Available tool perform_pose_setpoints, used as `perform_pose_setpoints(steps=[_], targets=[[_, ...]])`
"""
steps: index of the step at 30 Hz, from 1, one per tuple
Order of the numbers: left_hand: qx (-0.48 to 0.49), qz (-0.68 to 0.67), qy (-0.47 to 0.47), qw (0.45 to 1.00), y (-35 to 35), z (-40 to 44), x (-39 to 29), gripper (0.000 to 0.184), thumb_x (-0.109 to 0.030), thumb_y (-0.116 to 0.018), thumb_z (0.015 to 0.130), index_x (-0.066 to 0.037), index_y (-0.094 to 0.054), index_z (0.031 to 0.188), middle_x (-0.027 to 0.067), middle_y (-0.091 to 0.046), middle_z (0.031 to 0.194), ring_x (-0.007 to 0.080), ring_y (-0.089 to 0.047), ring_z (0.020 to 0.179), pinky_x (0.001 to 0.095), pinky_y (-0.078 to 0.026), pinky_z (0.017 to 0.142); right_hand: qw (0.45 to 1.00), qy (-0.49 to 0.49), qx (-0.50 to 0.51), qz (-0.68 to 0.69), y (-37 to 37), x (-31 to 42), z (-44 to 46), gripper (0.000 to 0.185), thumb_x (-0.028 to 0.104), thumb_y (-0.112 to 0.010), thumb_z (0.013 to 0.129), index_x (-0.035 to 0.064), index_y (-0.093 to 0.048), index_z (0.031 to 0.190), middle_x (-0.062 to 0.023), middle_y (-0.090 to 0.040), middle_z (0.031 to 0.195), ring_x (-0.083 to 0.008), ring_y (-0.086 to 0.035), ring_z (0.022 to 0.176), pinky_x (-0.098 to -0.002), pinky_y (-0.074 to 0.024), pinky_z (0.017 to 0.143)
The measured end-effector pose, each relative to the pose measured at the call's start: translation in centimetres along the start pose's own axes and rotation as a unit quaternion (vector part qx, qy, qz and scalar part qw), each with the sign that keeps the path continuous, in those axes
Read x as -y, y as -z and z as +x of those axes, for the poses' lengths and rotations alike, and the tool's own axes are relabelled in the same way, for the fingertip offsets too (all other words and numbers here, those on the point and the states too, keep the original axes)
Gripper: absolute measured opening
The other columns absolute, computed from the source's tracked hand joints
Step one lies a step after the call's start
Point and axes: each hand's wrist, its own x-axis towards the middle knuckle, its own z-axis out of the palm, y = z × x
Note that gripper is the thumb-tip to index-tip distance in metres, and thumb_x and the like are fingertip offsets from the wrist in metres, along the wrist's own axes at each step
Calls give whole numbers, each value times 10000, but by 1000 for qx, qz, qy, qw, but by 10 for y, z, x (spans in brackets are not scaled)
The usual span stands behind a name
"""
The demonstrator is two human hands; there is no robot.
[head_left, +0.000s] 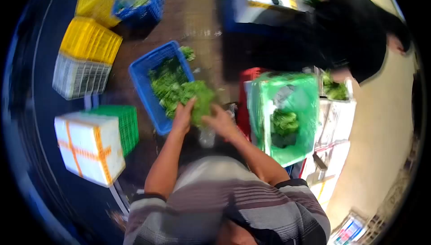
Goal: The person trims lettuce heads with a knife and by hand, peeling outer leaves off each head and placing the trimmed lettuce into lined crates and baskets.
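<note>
My left hand (183, 115) is closed on a head of leafy green lettuce (200, 99), held over the near right side of a blue plastic crate (140, 76). My right hand (221, 123) is at the right edge of that lettuce; motion blurs its fingers, so I cannot tell whether they grip it. More loose lettuce (168, 88) lies inside the crate. To the right stands a container lined with a green plastic bag (310, 110), with a lettuce head (285, 122) inside it.
Yellow crates (90, 41), a grey crate (81, 76), a second blue crate (155, 7) and a taped white foam box (85, 148) stand to the left. At right, a person in black (354, 29) bends near more boxes. A knife-like tool (319, 161) lies on a white box.
</note>
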Motion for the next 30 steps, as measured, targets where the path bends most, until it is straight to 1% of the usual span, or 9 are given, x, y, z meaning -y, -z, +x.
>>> perform_pose_setpoints(steps=[4, 7, 11, 12, 18, 19, 21, 28, 30], targets=[[104, 124, 23, 987, -65, 1, -5, 574, -311, -626, 962, -33, -409, 1416, 122, -564, 1287, 234, -587, 1108, 368, -509, 860, 989, -113, -61, 67, 46, 9, -18, 686, 329, -775, 811, -19, -508, 1339, -223, -658, 1190, -296, -655, 1074, -367, -511, 925], [124, 228, 56, 964, -106, -9, -7, 572, -325, -614, 956, -50, -413, 1416, 81, -581, 1219, 185, -591, 1018, 327, -508, 793, 978, -51, -127, 154, 81, -12, -39, 689, 322, -770, 811, -21, -495, 1341, -201, -663, 1179, -305, -651, 1066, -380, -504, 941], [242, 198, 108, 944, -168, 7, 18, 553, -271, -617, 945, -59, -415, 1414, 55, -597, 1139, 125, -592, 902, 309, -523, 734, 883, -99, -143, 436, 140, -68, -70, 601, 265, -768, 806, -14, -542, 1288, -108, -669, 1106, -172, -657, 834, -259, -507, 602], [261, 193, 117, 939, -184, 9, 28, 544, -257, -621, 944, -56, -419, 1408, 67, -603, 1148, 131, -599, 884, 315, -533, 739, 857, -105, -186, 470, 151, -76, -77, 540, 236, -740, 835, 10, -549, 1288, -84, -674, 1061, -115, -633, 749, -202, -408, 476], [315, 184, 175, 915, -237, 25, 65, 480, -261, -662, 949, -20, -482, 1322, 153, -648, 1148, 269, -684, 952, 376, -572, 799, 672, -126, -401, 609, 217, -154, -96, 309, 210, -649, 930, 45, -581, 1183, -39, -661, 901, -122, -602, 640, -231, -403, 440], [305, 200, 179, 914, -236, 30, 70, 470, -261, -655, 954, -20, -486, 1321, 156, -652, 1135, 267, -686, 931, 374, -572, 788, 640, -149, -434, 616, 228, -181, -98, 286, 212, -645, 935, 47, -585, 1161, -36, -657, 887, -122, -595, 626, -233, -405, 440], [285, 231, 185, 911, -233, 43, 76, 452, -261, -641, 964, -20, -494, 1318, 161, -661, 1108, 263, -690, 888, 371, -570, 768, 619, -12, -435, 654, 262, -208, -107, 235, 209, -629, 950, 55, -584, 1122, -34, -648, 867, -130, -580, 604, -245, -416, 438], [166, 299, 172, 924, -225, 84, 79, 382, -278, -621, 975, -39, -528, 1258, 112, -669, 999, 235, -681, 743, 377, -572, 651, 554, -9, -565, 611, 429, -219, -98, 237, 261, -705, 912, 107, -583, 1045, -12, -640, 842, -151, -574, 592, -300, -448, 475], [132, 311, 165, 927, -230, 89, 80, 368, -290, -626, 972, -49, -540, 1236, 103, -667, 983, 232, -678, 737, 380, -573, 649, 601, 58, -551, 576, 478, -218, -97, 270, 330, -750, 861, 139, -586, 959, -1, -569, 721, -148, -512, 548, -297, -412, 477]])
